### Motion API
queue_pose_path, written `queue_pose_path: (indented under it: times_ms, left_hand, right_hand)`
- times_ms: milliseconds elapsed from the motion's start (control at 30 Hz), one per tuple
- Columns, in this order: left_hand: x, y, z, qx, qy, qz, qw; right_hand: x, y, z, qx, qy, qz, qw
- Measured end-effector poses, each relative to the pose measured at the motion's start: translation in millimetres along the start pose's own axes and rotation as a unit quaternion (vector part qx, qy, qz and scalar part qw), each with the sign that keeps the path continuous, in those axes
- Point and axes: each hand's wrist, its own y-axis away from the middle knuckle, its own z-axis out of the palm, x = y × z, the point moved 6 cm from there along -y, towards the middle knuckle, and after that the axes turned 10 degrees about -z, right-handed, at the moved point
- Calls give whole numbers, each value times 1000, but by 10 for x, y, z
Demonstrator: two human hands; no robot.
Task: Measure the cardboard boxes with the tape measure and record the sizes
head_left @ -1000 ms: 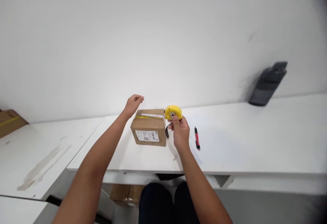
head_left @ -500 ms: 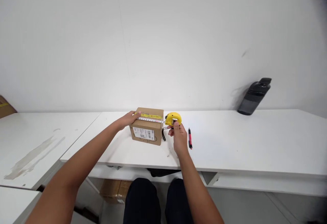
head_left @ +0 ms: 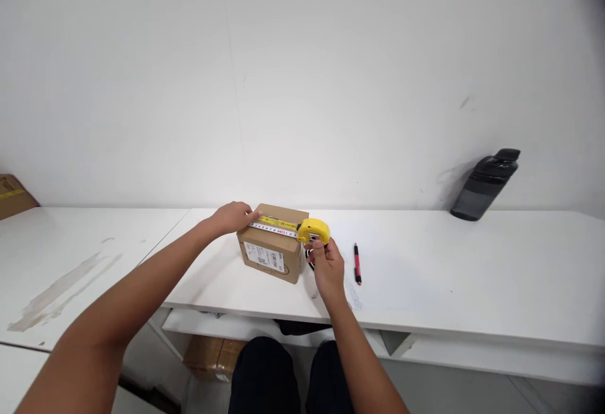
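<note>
A small cardboard box (head_left: 271, 259) with a white label stands on the white table (head_left: 449, 275). My left hand (head_left: 232, 217) rests at the box's top left edge, fingers pinched on the end of the tape blade (head_left: 273, 227). The blade lies stretched across the box's top. My right hand (head_left: 326, 266) grips the yellow tape measure case (head_left: 312, 231) at the box's right top edge.
A red and black pen (head_left: 357, 263) lies on the table right of my right hand. A dark bottle (head_left: 484, 184) leans against the wall at far right. Another white table (head_left: 70, 256) adjoins on the left, with a cardboard box (head_left: 14, 195) at its far end. More cardboard (head_left: 212, 357) sits under the table.
My left hand came down from above onto the box's left top edge and holds the tape end there. The yellow case moved slightly left, closer to the box's right edge.
</note>
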Motion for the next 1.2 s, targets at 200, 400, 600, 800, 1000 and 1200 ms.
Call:
queue_pose_path:
  times_ms: [200,400,600,800,1000,1200]
  left_hand:
    - [62,136,84,-7,8,-10,1000]
    - [-150,82,188,-32,92,-35,995]
    - [-370,21,378,-186,331,-111,918]
    - [-293,84,426,-185,325,-88,923]
    - [-100,67,185,27,13,-7,1000]
    - [253,5,340,21,-47,100,994]
  right_hand:
    - [-125,70,126,-50,68,-27,996]
    - [-171,97,142,-59,75,-21,995]
    - [-133,93,124,-68,64,-3,996]
    - [-179,58,109,-86,78,-5,993]
    - [-315,38,153,-64,90,-31,993]
    - [-554,-50,203,-63,201,-110,971]
